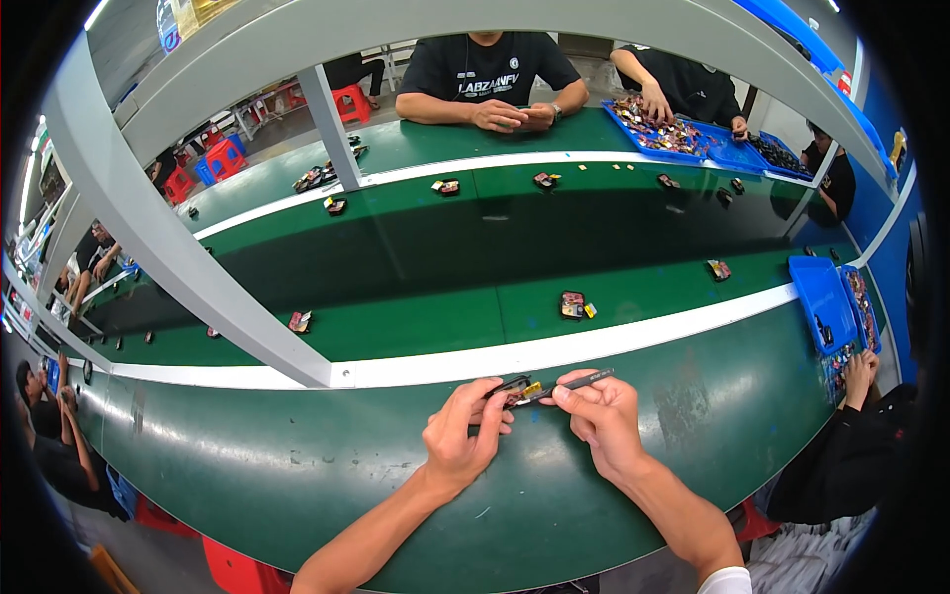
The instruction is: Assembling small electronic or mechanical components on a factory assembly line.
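My left hand (460, 436) grips a small black plastic case (510, 386) between thumb and fingers, just above the green bench top (376, 445). Reddish and yellow parts show inside the case, too small to make out. Pinched in my right hand (606, 424) is a pair of black tweezers (592, 378), slanting down to the left. Their tip meets the case beside its yellow piece (532, 389); whether it grips anything is too small to see.
Beyond a white rail (554, 340) runs a dark green conveyor (426, 247) carrying several small units, one (572, 304) straight ahead. Blue trays (823, 297) stand at the right. Grey frame posts (188, 238) rise at the left. Other people sit around the line.
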### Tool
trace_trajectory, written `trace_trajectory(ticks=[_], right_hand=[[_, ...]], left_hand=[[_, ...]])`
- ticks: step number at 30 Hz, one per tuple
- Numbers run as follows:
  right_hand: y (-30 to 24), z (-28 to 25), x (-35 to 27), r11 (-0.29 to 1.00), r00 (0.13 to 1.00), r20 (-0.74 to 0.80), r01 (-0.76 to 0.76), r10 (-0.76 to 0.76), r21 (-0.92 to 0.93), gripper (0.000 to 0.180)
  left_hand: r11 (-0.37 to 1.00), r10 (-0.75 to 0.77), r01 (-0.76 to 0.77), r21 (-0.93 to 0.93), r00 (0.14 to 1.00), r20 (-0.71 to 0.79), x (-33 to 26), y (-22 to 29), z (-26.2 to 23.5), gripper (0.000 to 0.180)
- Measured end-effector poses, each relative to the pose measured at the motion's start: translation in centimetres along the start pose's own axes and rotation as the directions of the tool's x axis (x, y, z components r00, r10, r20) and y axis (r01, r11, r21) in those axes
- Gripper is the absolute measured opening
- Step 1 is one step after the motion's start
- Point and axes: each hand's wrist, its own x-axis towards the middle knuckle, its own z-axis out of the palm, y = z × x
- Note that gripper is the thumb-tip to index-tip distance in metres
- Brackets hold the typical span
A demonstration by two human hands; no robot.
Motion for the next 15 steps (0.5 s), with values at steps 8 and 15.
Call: trace_trajectory(ticks=[8,15], right_hand=[[0.28,-0.45,0.05,1.000,1.000,0.011,0.012,-0.012,-0.001,0.016],[0.60,0.22,-0.13,0.995,0.997,-0.009,0.077,-0.078,-0.065,0.015]], left_hand=[[1.000,0.004,-0.004,-0.003,1.000,0.002,0.11,0.12,0.09,0.017],[1.000,-0.009,0.009,0.020,1.000,0.003,0.45,0.45,-0.29,0.016]])
